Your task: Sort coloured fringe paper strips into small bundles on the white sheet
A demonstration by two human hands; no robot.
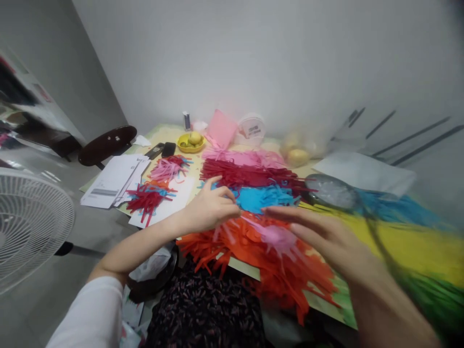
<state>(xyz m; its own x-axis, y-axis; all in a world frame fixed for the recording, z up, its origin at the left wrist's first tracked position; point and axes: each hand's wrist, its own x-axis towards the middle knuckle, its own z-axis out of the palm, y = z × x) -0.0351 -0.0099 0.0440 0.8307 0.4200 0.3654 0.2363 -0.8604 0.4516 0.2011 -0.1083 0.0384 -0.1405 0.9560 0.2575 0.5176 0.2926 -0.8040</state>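
Observation:
My left hand (210,208) hovers over the table with its fingers curled toward a pile of blue paper strips (266,197); whether it pinches anything is unclear. My right hand (322,234) is blurred by motion, fingers stretched out flat and pointing left, just over a small pink paper tuft (277,238). That tuft lies on a heap of orange paper strips (261,261) at the table's front edge. Dark red strips (250,174) and pink strips (242,157) lie in rows beyond the blue ones.
A yellow bowl of fruit (191,141), a pink pouch (221,128), a white tub (251,128) and two phones (163,150) sit at the back. White papers (114,179) with mixed strips lie left. A fan (29,222) stands on the floor, a stool (107,141) behind.

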